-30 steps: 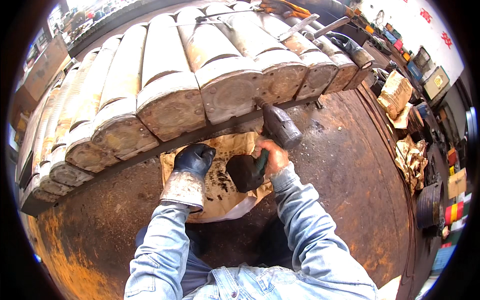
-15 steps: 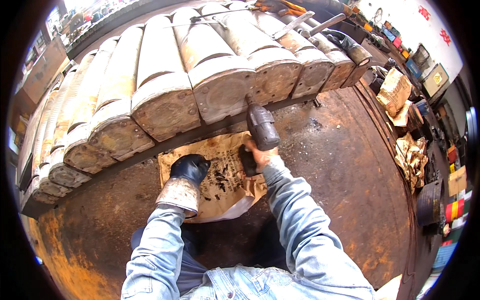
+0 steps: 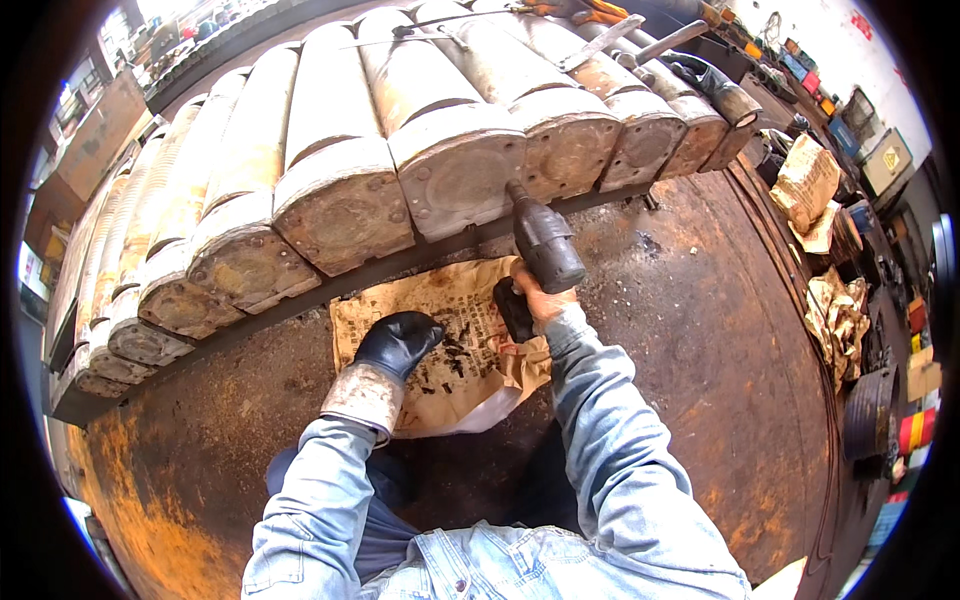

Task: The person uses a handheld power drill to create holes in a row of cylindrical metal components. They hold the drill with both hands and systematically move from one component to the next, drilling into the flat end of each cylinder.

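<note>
My bare right hand point(image 3: 547, 301) grips a dark cordless impact wrench point(image 3: 547, 250) by its handle. The wrench points away from me, its nose at the lower right edge of a worn, round-topped metal end block point(image 3: 462, 182). My left hand, in a black glove point(image 3: 398, 342) with a dirty pale cuff, is curled closed above a flattened brown paper sack point(image 3: 385, 300). Whatever the glove may hold is hidden by its fingers. Small dark pieces point(image 3: 455, 355), perhaps bolts, lie scattered on the sack beside the glove.
Similar blocks on long metal cylinders point(image 3: 330, 95) stand in a curved row ahead. Hand tools point(image 3: 600, 42) lie on top at the far right. Rusty plate point(image 3: 690, 330) spreads beneath me. Cables point(image 3: 800, 300), crumpled paper point(image 3: 838, 320) and a dark coil point(image 3: 870, 420) line the right.
The scene has shifted slightly rightward in view. The gloved fist has turned a little and its fingers reach further right. The impact wrench stays at the same block.
</note>
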### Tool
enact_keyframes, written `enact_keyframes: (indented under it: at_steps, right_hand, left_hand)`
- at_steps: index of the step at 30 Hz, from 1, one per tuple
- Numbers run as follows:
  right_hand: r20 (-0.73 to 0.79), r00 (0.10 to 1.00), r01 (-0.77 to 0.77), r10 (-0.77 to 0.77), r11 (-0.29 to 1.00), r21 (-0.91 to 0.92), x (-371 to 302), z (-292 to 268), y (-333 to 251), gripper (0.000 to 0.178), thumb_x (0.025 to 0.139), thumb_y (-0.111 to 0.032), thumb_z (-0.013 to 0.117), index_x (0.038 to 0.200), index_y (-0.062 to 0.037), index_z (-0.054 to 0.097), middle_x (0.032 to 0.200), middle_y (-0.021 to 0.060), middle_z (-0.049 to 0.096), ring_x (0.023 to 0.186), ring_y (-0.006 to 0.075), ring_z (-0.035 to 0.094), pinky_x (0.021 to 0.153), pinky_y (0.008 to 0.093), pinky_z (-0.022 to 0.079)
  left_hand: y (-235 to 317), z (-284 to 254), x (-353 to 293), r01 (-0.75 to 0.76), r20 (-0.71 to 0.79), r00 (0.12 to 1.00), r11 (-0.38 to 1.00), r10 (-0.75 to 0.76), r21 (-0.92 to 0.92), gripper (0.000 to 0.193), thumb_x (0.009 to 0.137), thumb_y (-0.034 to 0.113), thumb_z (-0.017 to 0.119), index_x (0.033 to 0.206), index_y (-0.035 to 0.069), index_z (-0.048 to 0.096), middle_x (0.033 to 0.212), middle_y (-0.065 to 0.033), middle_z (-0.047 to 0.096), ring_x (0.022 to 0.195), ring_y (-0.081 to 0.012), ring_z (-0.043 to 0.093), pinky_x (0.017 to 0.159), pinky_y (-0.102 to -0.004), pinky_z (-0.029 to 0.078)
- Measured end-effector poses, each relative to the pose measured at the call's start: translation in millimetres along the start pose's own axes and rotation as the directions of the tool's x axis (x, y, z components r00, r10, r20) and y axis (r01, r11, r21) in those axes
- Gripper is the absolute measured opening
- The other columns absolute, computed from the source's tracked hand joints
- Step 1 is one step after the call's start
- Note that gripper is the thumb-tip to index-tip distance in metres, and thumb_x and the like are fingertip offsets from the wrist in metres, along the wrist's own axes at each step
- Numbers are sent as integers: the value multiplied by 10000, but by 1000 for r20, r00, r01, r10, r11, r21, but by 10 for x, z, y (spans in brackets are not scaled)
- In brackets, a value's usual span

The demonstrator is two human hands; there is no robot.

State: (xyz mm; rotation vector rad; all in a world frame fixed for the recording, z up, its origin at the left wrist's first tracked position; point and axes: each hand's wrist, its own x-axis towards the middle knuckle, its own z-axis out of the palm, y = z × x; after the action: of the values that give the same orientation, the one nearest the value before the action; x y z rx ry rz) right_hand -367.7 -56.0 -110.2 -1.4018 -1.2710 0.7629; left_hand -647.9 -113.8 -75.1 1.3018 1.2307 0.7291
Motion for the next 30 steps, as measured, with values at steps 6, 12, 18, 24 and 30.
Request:
enact_keyframes:
  at_steps: [6, 12, 18, 24, 30]
  right_hand:
    - [8, 996, 87, -87, 980, -180, 13, -62, 27, 210, 841, -259, 717, 900, -70, 644, 713, 10, 625, 666, 167, 588, 653, 347, 485]
    - [153, 961, -249, 229, 960, 127, -117, -226, -445, 184, 831, -202, 711, 915, -52, 644, 732, 26, 615, 649, 165, 562, 645, 360, 481]
    - [382, 873, -466, 303, 751, 469, -458, -424, -721, 117, 859, -137, 625, 814, -31, 607, 757, 45, 556, 702, 174, 525, 702, 317, 434]
    - [601, 778, -525, 183, 715, 462, -816, -455, -946, 156, 848, -147, 584, 791, -3, 601, 780, 66, 569, 748, 188, 530, 759, 320, 436]
    - [644, 745, -548, 174, 710, 443, -1060, -312, -1237, 314, 825, -51, 630, 1128, 27, 617, 831, 60, 611, 719, 161, 557, 703, 315, 485]
  left_hand:
    - [274, 152, 75, 4, -53, 998, 940, -24, -341, 400, 951, 366, 660, 1164, 26, 664, 1102, -95, 710, 1060, -219, 653, 991, -353, 489]
    - [543, 251, 212, 137, 95, 990, 638, -100, -758, 732, 920, 592, 605, 1368, 19, 516, 1365, -140, 576, 1253, -285, 555, 1097, -408, 405]
    - [806, 322, 272, 164, 147, 986, 554, -76, -816, 924, 816, 772, 578, 1409, 67, 495, 1457, -109, 496, 1309, -289, 488, 1089, -441, 386]
    - [935, 527, 328, 220, 212, 975, 424, -67, -878, 808, 815, 729, 626, 1293, 78, 603, 1279, -111, 626, 1190, -286, 571, 1013, -438, 455]
    - [926, 496, 336, 92, 213, 947, 432, 241, -897, 569, 988, 498, 517, 1255, 5, 615, 1334, -147, 611, 1276, -298, 549, 1105, -467, 425]
